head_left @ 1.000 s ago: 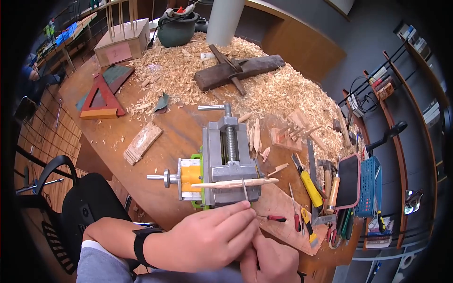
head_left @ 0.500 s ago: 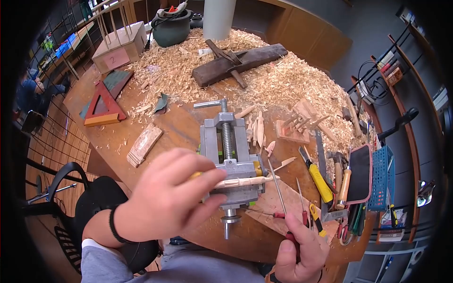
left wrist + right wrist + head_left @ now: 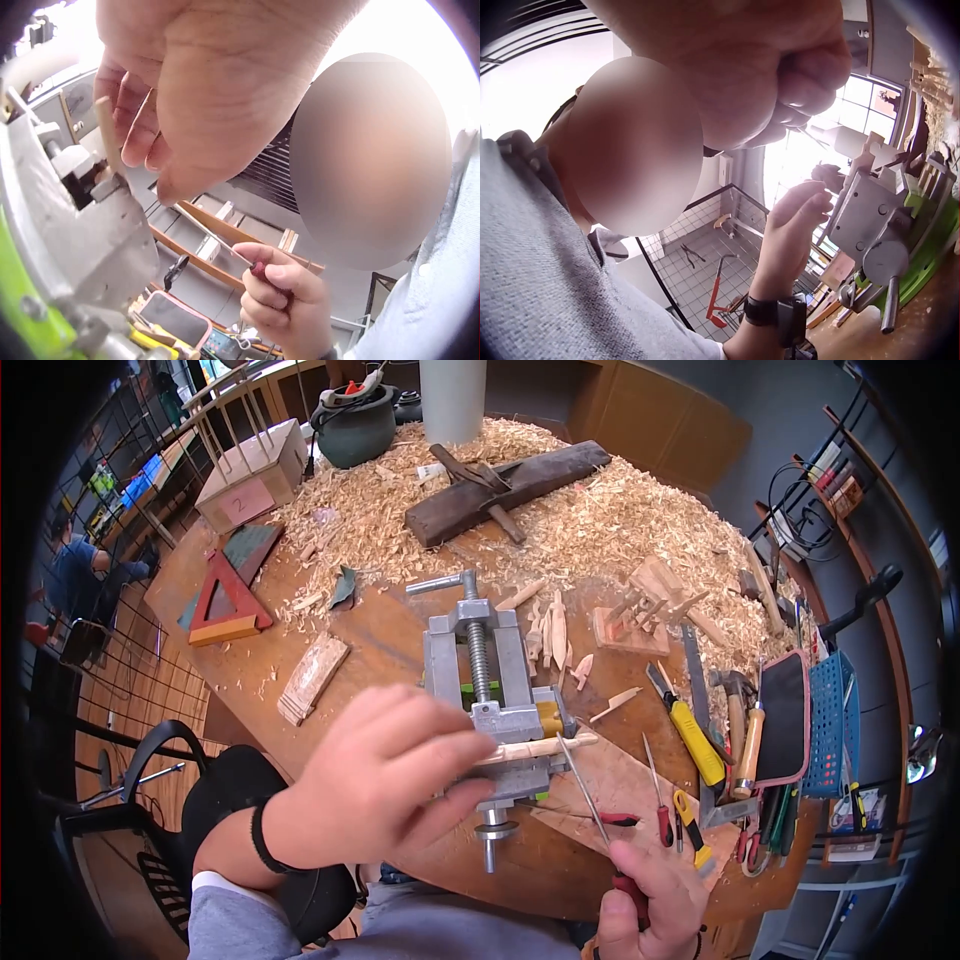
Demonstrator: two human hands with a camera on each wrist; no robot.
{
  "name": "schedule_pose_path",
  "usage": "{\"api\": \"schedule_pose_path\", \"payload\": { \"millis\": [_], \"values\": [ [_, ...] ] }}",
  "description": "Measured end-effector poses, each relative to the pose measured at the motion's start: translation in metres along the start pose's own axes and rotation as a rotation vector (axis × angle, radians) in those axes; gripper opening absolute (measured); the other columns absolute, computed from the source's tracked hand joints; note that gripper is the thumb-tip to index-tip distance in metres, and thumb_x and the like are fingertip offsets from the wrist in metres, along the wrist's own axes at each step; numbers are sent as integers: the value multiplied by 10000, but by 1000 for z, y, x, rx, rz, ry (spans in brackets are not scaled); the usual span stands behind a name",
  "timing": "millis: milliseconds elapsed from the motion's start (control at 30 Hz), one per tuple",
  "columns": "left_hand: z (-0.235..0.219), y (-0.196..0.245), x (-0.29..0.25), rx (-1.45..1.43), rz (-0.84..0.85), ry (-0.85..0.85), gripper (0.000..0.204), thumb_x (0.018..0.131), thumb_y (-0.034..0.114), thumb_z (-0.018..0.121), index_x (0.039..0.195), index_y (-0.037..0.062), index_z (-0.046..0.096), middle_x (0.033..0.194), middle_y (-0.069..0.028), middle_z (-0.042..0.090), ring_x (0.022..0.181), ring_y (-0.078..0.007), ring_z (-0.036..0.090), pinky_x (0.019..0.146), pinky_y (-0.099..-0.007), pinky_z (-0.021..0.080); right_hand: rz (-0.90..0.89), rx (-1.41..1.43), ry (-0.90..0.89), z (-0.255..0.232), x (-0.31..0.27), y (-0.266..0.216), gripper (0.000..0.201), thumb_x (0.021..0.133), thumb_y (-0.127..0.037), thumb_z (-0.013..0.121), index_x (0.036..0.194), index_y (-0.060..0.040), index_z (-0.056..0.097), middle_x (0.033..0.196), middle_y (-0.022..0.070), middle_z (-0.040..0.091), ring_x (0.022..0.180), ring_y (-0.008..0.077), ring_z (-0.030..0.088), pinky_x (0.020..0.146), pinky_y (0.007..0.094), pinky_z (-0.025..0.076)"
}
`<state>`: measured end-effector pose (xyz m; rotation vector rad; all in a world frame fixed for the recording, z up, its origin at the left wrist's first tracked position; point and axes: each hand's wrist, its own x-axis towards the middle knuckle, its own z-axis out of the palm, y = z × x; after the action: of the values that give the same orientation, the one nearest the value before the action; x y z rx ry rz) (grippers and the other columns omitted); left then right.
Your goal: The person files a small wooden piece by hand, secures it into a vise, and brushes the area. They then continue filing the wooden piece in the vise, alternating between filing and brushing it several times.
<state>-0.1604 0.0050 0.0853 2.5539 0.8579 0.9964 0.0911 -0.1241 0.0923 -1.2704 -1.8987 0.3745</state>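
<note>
A carved wooden stick lies across the top of a grey metal vise. My left hand is over the stick's left part, hiding it in the head view. In the left wrist view its fingers hang bent beside the upright-looking stick, with no tool in them. My right hand grips a slim file by its red handle. The file's thin shaft slants up and left, and its tip overlaps the stick's right end in the head view.
Right of the vise, a yellow utility knife, a red-handled tool and a hammer lie on the table. Wood shavings heap behind, with a dark wooden plane on them. A red triangle lies left.
My hands were together at the file in front of the vise; they have parted. The left moved up over the stick; the right moved rightward with the file. The head view shifted slightly.
</note>
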Motion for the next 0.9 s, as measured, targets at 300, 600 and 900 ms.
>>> {"api": "schedule_pose_path", "payload": {
  "millis": [300, 600, 900],
  "values": [
    [20, 27, -15, -106, 296, -181, 340, 732, 115, 825, 1050, 54, 722, 671, 12, 538, 539, -162, 552, 491, -299, 392, 150, 572, -186, 16, -24, 9, 286, 891, -33, 683, 1145, 4, 557, 830, 73, 590, 581, 168, 529, 531, 296, 446],
    [9, 22, -20, 32, 83, -37, 226, 748, 52, 746, 940, 39, 628, 790, -82, 686, 654, -237, 647, 573, -342, 463, 502, -385, -241, -90, 3, 101, 149, 872, -143, 697, 927, -9, 659, 883, 187, 667, 841, 390, 655, 751, 443, 529],
    [3, 6, -50, 2, -167, 148, 182, 866, 127, 703, 956, 2, 605, 757, -124, 657, 693, -254, 631, 626, -332, 486, 723, -341, -400, -136, -63, 112, 231, 818, -148, 760, 962, 13, 678, 826, 181, 678, 770, 339, 675, 702, 411, 536]
  ]
}}
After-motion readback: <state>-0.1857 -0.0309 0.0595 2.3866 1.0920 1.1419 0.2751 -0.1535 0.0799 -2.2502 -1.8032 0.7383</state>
